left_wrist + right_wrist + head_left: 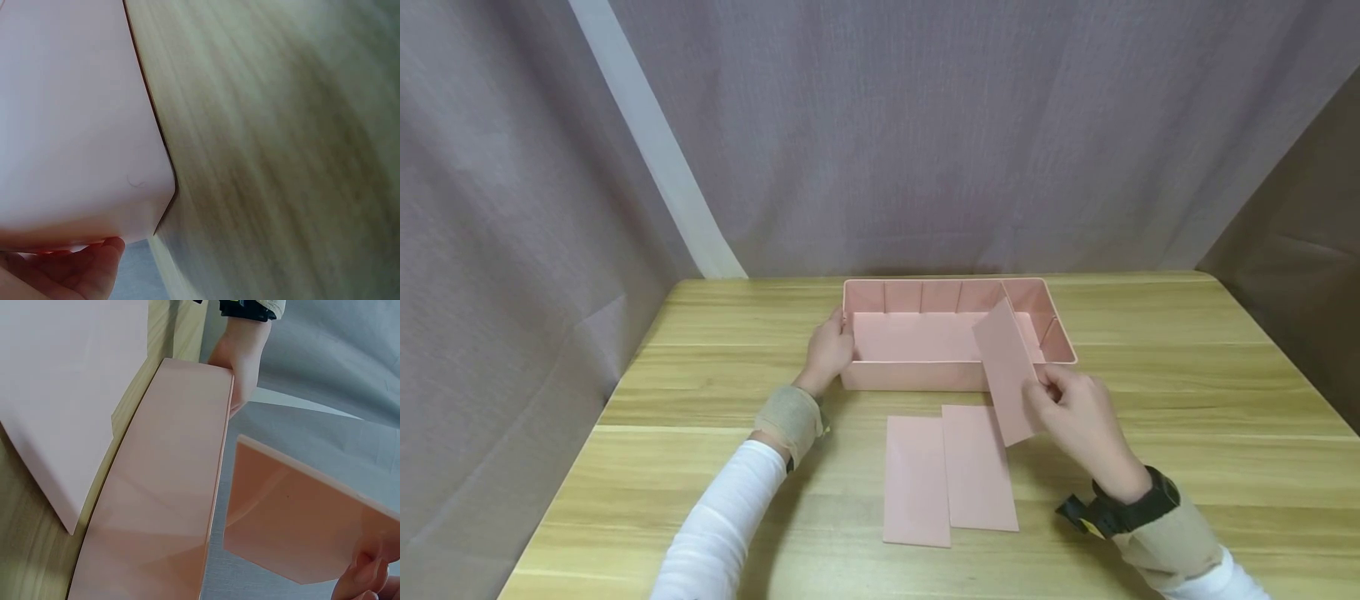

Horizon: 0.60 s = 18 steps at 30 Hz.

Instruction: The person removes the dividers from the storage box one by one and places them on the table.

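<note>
Sleeve (722, 525) at 7 o'clock, wood table (1195, 375), curtain (925, 142) at 12, right hand (1078, 408) pinches panel (1006, 367), left hand (830, 347) touches box (917, 377), grip unclear

The table (1195, 358) I was looking at was pale wood with streaky grain. A shallow pink box (917, 377) stood upright near its far edge; before that, apart from it, a pink board (916, 483) and its neighbour (977, 471) lay flat, side by side.
</note>
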Available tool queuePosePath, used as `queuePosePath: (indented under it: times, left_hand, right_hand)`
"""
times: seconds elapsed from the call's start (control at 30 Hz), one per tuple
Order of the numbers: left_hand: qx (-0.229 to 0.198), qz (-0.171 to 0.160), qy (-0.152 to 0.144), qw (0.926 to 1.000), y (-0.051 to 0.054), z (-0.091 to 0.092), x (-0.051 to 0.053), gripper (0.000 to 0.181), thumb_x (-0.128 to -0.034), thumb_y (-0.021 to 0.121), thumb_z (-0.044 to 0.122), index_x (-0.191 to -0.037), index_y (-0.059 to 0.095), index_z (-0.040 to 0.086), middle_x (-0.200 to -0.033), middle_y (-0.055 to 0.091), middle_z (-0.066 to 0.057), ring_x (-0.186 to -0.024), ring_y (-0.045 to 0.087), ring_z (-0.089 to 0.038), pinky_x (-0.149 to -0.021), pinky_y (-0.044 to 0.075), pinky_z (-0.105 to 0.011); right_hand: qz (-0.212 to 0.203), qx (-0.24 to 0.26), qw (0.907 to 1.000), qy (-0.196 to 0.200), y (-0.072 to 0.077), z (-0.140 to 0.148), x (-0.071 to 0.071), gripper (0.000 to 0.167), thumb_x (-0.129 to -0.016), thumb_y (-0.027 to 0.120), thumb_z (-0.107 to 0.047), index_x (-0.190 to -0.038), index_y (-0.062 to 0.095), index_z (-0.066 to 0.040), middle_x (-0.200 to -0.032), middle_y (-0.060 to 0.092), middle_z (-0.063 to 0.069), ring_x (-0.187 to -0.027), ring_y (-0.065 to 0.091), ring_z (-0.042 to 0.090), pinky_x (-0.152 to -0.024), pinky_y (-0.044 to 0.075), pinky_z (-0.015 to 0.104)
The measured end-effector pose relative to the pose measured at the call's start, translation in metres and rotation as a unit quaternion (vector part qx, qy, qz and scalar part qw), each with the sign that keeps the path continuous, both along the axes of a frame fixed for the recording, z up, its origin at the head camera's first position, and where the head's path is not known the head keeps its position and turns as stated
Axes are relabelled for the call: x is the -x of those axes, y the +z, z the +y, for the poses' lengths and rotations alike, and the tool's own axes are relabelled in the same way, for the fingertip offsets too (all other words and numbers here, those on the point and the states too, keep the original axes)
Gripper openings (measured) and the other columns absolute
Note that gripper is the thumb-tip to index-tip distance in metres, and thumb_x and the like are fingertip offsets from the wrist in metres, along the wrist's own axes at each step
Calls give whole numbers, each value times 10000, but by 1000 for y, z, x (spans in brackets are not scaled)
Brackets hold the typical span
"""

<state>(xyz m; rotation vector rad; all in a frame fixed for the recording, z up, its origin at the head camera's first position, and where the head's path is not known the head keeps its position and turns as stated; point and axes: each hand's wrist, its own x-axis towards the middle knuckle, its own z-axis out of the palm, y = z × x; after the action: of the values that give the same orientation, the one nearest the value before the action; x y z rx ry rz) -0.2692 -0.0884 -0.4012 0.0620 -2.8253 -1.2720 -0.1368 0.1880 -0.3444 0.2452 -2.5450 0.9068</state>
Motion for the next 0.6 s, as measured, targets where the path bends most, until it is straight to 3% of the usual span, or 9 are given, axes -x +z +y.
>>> queuePosePath:
  times: [0.3,0.6]
  left_hand:
    - [-48,106,-33,9999,-2,0,0,408,-954,301,209,-1333,372,76,-1125,585,-150,-900,574,-265,-813,455,-408]
    - [17,120,-4,9999,-1,0,1,404,-957,298,211,-1330,375,78,-1128,587,-150,-916,576,-272,-822,454,-409]
  right_hand:
    - [159,-27,9999,8,-4,2,-2,295,-776,527,-30,-537,381,-121,-475,293,-72,-421,262,24,-403,220,206]
    - [-38,-19,10000,-51,-4,3,-7,315,-794,526,-47,-526,373,-112,-461,273,-75,-408,253,24,-397,220,201]
